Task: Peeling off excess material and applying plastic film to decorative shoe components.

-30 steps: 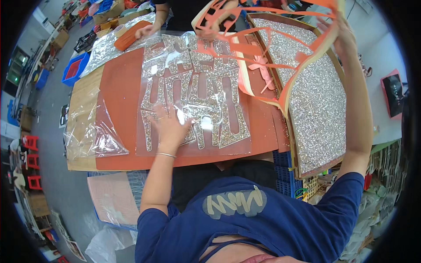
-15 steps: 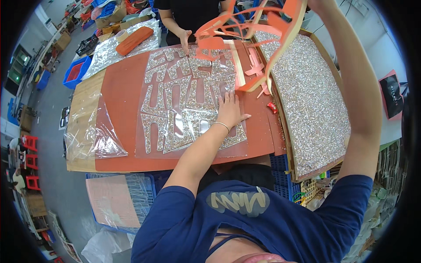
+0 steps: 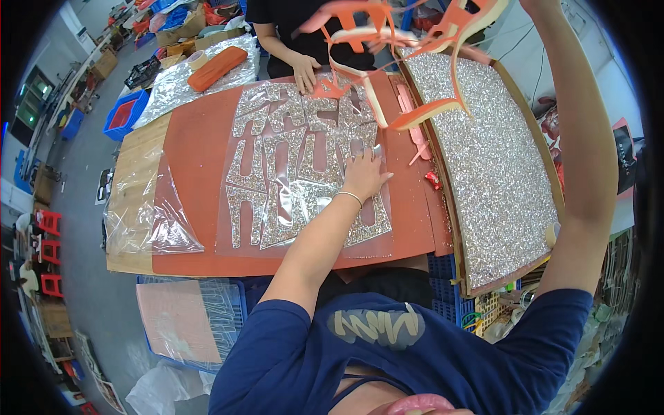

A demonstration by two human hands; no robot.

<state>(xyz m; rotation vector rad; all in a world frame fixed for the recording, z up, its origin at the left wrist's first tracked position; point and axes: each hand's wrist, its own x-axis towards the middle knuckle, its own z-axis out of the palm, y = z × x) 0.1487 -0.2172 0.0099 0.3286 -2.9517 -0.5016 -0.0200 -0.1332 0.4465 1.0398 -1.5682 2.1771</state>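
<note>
My left hand [image 3: 364, 176] lies flat with spread fingers on a clear film sheet bearing glittery cut-out shapes [image 3: 318, 145]. Up at the top edge of the head view, my raised right hand [image 3: 538, 5] is mostly cut off. From it hangs an orange lattice of cut-out waste [image 3: 425, 114], its pale-edged strips curling in the air over the table's far side. Part of the lattice still reaches down near the sheet's far edge. A co-worker's hand [image 3: 304, 70] touches that far edge.
A glitter-covered board in a shallow frame [image 3: 491, 173] stands at the right. On the brown-red table mat [image 3: 194, 152] lie clear plastic film [image 3: 155, 214], pink strips [image 3: 413, 124] and a small red wrapper [image 3: 433, 180]. Further left is a blue bin [image 3: 128, 114].
My right hand has moved up and right, lifting the orange lattice higher off the sheet. The co-worker's hand has come down onto the sheet's far edge. My left hand stays flat.
</note>
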